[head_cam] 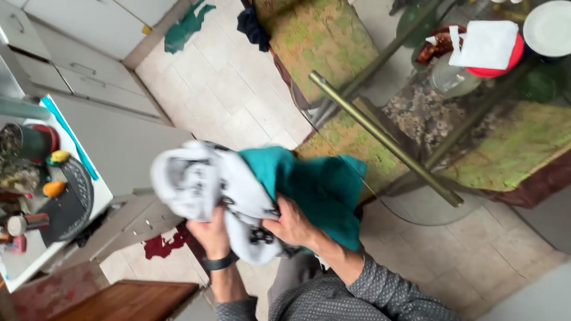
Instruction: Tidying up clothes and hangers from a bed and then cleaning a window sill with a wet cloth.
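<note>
A bundle of cloth fills the middle of the head view: a white garment with dark print (202,184) wrapped against a teal cloth (321,184). My left hand (213,233), with a dark band at the wrist, grips the underside of the white garment. My right hand (292,224) clutches the bundle where the white garment meets the teal cloth. Both forearms wear grey dotted sleeves.
A glass-topped table (416,208) with brass legs (380,137) stands to the right over a green patterned rug, bearing a white plate (548,27) and a red-lidded jar. A white counter (35,249) with pots and fruit sits left. Teal and dark cloths lie on the tiled floor.
</note>
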